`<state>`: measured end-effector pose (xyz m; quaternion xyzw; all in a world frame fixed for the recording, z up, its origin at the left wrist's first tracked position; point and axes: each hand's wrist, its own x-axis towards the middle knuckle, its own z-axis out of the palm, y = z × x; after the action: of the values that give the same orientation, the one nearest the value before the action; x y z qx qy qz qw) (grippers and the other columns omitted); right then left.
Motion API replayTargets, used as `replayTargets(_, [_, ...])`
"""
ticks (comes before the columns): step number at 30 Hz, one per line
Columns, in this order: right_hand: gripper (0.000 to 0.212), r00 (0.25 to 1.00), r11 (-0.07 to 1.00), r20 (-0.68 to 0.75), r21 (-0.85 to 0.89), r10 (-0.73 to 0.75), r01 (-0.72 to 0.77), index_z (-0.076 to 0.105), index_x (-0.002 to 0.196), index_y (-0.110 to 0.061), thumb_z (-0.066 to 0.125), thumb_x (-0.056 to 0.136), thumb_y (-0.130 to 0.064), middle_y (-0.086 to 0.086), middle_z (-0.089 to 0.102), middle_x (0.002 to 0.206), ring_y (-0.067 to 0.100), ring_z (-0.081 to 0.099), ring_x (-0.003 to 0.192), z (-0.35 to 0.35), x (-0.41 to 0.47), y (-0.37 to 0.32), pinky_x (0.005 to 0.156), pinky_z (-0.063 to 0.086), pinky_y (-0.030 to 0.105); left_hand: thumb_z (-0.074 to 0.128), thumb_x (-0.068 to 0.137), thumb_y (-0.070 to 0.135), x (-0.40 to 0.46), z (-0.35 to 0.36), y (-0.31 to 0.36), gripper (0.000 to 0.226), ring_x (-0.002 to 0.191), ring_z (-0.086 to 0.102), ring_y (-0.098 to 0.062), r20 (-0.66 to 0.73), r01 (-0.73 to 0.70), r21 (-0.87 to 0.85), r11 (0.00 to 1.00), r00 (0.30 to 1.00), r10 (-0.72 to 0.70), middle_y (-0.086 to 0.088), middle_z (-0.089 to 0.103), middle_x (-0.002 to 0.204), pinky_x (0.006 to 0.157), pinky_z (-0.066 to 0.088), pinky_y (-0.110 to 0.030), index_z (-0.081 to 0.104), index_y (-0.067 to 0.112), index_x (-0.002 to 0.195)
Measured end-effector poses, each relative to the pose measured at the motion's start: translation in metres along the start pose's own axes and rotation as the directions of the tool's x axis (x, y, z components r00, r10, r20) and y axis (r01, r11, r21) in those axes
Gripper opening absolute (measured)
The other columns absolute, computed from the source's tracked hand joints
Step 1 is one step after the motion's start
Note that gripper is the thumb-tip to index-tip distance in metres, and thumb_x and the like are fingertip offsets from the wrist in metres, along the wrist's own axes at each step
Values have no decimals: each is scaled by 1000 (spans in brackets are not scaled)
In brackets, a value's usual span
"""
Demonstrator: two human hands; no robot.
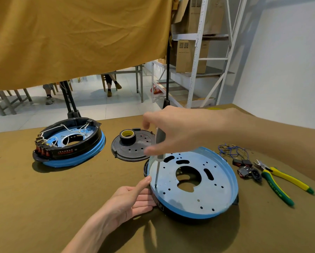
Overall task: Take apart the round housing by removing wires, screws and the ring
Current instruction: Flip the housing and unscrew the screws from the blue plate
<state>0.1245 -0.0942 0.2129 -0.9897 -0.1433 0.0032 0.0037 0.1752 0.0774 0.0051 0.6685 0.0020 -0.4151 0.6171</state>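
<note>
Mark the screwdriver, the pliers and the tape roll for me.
screwdriver (160, 137): head view, on its grey handle below the right hand.
pliers (278, 189): head view, on the near green-yellow handle.
tape roll (127, 137): head view, on its black outer side.

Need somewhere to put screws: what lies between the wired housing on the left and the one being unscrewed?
In the head view, a black perforated disc with a roll of black tape on it; nearer the camera, bare table cloth.
</note>
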Motion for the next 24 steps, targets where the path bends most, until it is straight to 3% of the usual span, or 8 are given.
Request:
replayTargets(3, [51,986,937,-164,-344,6,-63,59,95,-14,44,100,-63,-2,55,65,13,51,54,8,0,-4,44,31,27,85,50,60,0,0,0,85,91,79,-28,4,-2,9,1000,1000,2,-16,80,97,74,65,-35,70,3,110])
replayTargets(6, [25,998,999,-35,-13,-47,46,64,108,-21,71,92,-39,-5,66,80,11,61,69,-2,1,-3,53,46,26,85,49,60,0,0,0,86,91,79,-28,2,-4,13,1000,1000,4,-16,80,98,76,65,-36,70,2,111])
replayTargets(9, [50,989,965,110,253,-102,71,60,121,-27,86,79,-26,-9,68,100,11,66,88,-8,2,0,69,58,29,84,50,61,0,0,0,83,91,79,-28,3,-8,20,1000,1000,8,-16,80,98,78,65,-36,70,3,109])
replayTargets(14, [61,988,958,-152,-283,10,-53,61,89,-17,45,92,-75,-5,55,61,12,53,52,1,6,-2,42,32,26,84,48,61,1,0,-1,84,90,79,-27,2,-14,22,1000,1000,13,-16,80,97,77,65,-36,70,4,108])
replayTargets(18, [21,1000,999,17,29,-19,19,68,99,-25,69,92,-44,-7,69,76,13,67,69,-4,10,4,62,58,35,84,47,63,3,0,0,87,90,79,-27,1,-13,24,1000,1000,13,-16,80,96,76,65,-36,70,3,109])
replayTargets(20, [30,990,987,117,144,-83,65,63,112,-29,77,85,-27,-8,73,91,14,68,85,-10,7,8,76,59,41,85,47,62,3,0,-1,87,90,79,-27,6,-13,17,1000,1000,13,-16,80,97,74,65,-35,70,3,109])
replayTargets(22, [40,988,986,140,164,-57,33,56,122,-29,74,87,-38,-11,74,92,14,68,90,-11,5,8,79,57,40,85,49,62,4,-1,-2,87,91,79,-28,10,-16,13,1000,1000,16,-16,80,97,73,65,-34,70,2,110])
replayTargets(24, [51,998,998,38,-41,40,-39,54,123,-24,55,93,-66,-8,71,83,15,67,78,-4,4,7,66,55,36,85,50,62,4,-1,-2,87,91,79,-28,10,-16,9,1000,1000,16,-17,80,98,72,65,-33,69,1,110])
